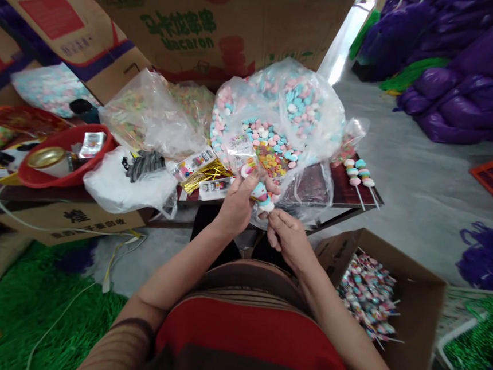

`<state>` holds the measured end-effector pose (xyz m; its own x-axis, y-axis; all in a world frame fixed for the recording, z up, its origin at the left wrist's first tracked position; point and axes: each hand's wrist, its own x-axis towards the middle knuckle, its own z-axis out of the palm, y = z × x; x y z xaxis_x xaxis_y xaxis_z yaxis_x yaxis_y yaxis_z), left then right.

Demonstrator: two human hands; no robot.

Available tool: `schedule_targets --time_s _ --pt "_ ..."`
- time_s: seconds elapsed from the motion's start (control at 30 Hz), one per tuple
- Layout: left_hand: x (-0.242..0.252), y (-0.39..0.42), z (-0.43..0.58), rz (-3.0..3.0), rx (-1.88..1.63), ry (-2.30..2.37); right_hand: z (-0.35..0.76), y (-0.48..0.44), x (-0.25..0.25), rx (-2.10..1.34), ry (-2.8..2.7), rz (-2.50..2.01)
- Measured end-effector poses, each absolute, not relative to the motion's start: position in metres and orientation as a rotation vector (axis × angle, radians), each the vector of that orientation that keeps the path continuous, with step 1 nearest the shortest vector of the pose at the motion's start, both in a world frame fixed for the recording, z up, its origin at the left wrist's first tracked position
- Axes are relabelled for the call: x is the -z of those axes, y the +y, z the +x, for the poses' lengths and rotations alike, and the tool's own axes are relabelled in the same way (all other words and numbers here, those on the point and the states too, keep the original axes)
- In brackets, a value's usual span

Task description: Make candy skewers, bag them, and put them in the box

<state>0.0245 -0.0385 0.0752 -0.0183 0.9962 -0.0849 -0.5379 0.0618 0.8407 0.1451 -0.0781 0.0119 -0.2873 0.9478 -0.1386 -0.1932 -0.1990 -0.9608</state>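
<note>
My left hand (pixel 240 199) is closed around a candy skewer (pixel 260 191) with pastel pieces, partly inside a clear wrapper, held just in front of the table edge. Right below it, my right hand (pixel 287 237) pinches the skewer's lower end near the stick. Directly behind both hands sits an open clear bag of pastel candies (pixel 278 116) on the dark table (pixel 349 194). Two finished candy skewers (pixel 359 175) lie on the table's right corner. A bunch of gold twist ties (pixel 206 173) lies left of my hands.
A cardboard box (pixel 410 291) with several wrapped candy skewers stands on the floor at my right. A red basin (pixel 65 157) with a tin, more candy bags and big cartons crowd the table's left and back. Purple bags lie far right; green tinsel covers the floor.
</note>
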Motion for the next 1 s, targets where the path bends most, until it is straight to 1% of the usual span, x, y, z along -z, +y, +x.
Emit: schedule_targets --time_s 0.13,0.2,0.27,0.37,0.43,0.5,0.63,0.73,0.8,0.9,1.0 --pt "-0.073 -0.045 0.028 0.776 -1.384 0.83 0.14 -0.079 -0.014 -1.663 -1.158 -0.976" --pt "-0.074 -0.045 0.027 0.763 -1.39 0.854 0.14 -0.079 -0.014 -1.611 -1.166 -0.992" --pt "-0.075 -0.043 0.026 0.736 -1.42 0.872 0.141 -0.079 -0.013 -1.436 -1.214 -1.045" --pt "-0.075 -0.04 0.025 0.687 -1.396 0.87 0.144 -0.078 -0.012 -1.024 -1.343 -1.159" --pt "-0.074 -0.04 0.026 0.672 -1.353 0.851 0.145 -0.078 -0.01 -0.873 -1.374 -1.199" --pt "-0.071 -0.042 0.026 0.678 -1.324 0.829 0.145 -0.077 -0.008 -0.919 -1.344 -1.19" --pt "-0.067 -0.045 0.022 0.691 -1.31 0.77 0.146 -0.076 -0.003 -1.167 -1.22 -1.125" --pt "-0.063 -0.044 0.019 0.647 -1.325 0.761 0.144 -0.075 -0.004 -1.157 -1.247 -1.141" --pt "-0.06 -0.042 0.02 0.594 -1.357 0.775 0.142 -0.075 -0.005 -0.983 -1.376 -1.178" --pt "-0.054 -0.038 0.022 0.529 -1.423 0.793 0.137 -0.077 -0.007 -0.612 -1.603 -1.205" --pt "-0.05 -0.036 0.023 0.499 -1.465 0.813 0.136 -0.078 -0.008 -0.448 -1.732 -1.28"
